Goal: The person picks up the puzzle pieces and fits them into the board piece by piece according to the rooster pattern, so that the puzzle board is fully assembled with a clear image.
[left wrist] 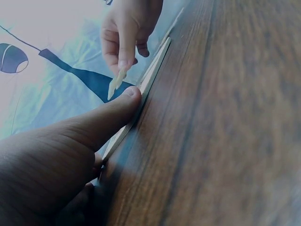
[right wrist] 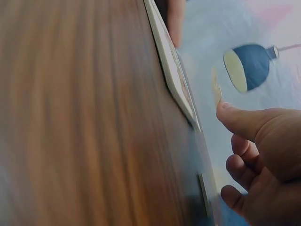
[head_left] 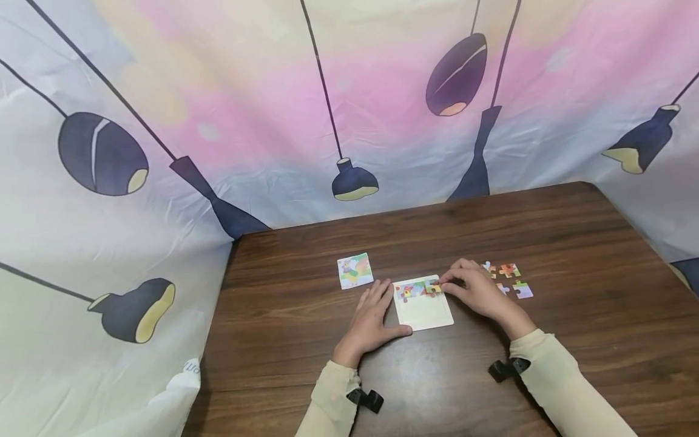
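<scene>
A square puzzle board [head_left: 426, 314] lies on the table, with joined jigsaw pieces [head_left: 408, 291] along its far edge and a bare pale surface nearer the person. My left hand [head_left: 371, 318] rests along the board's left side, fingers extended and thumb touching the near left corner. Between thumb and fingertips, my right hand [head_left: 480, 294] pinches a jigsaw piece [head_left: 433, 287] over the board's far right corner. The left wrist view shows this piece [left wrist: 116, 84] held tilted above the board; the right wrist view also shows the piece [right wrist: 217, 89] raised off it.
Several loose jigsaw pieces [head_left: 522, 289] lie to the right, partly hidden behind the right hand. A square picture card [head_left: 355, 271] lies beyond the left hand. The brown wooden table [head_left: 295, 340] meets a printed cloth backdrop [head_left: 273, 121] at its far and left sides.
</scene>
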Demonstrator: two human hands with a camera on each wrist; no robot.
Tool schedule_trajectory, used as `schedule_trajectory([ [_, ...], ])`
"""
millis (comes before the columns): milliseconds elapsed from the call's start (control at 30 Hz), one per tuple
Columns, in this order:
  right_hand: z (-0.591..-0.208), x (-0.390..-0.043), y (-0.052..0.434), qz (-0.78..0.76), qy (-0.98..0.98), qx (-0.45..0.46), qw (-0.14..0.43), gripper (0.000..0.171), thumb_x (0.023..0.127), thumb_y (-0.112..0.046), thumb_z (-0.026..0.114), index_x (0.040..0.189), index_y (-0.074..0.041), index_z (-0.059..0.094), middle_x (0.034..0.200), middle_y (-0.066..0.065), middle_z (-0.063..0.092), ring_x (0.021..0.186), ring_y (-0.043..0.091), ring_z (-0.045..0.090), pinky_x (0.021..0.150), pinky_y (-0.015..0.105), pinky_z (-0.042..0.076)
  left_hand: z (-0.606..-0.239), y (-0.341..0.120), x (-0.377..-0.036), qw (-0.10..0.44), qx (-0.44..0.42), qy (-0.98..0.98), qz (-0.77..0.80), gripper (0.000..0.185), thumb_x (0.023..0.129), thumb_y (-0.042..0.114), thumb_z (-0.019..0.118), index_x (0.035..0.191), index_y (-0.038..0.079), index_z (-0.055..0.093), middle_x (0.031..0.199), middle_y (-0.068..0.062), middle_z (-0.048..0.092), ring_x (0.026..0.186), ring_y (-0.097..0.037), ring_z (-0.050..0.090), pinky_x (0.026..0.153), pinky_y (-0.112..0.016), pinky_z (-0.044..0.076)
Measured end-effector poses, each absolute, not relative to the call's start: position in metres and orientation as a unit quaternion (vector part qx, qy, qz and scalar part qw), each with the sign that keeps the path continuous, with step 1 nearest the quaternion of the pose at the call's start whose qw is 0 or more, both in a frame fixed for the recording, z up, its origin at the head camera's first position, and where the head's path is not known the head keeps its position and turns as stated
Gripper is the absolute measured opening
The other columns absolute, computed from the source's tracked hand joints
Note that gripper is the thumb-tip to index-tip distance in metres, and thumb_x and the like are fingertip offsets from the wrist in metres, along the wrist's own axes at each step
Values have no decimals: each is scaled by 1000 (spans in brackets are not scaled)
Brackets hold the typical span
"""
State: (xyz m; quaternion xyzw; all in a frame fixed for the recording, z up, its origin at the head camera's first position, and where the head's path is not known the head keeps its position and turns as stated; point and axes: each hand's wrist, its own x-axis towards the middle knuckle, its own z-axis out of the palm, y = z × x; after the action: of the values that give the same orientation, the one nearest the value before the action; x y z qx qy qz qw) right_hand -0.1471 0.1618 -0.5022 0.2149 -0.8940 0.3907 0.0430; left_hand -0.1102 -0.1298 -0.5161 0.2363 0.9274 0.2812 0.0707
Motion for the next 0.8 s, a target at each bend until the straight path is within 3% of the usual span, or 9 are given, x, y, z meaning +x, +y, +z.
schedule_trajectory([
  [233, -500, -145, 139, 395, -881, 259, 7, 10, 96, -10, 78, 100, -18, 82, 97, -6, 60, 99, 21, 53, 89, 50, 35, -514, -130, -115, 63, 241, 928, 278, 104, 90, 53, 81, 166, 3, 30, 173, -13, 28, 162, -34, 16, 130, -53, 16],
  [800, -514, -143, 115, 395, -875, 281, 8, 11, 94, -11, 80, 96, -22, 81, 93, -12, 59, 92, 13, 52, 82, 40, 31, -520, -131, -112, 75, 234, 926, 287, 102, 91, 55, 78, 166, 5, 30, 173, -10, 27, 162, -30, 14, 130, -51, 15],
])
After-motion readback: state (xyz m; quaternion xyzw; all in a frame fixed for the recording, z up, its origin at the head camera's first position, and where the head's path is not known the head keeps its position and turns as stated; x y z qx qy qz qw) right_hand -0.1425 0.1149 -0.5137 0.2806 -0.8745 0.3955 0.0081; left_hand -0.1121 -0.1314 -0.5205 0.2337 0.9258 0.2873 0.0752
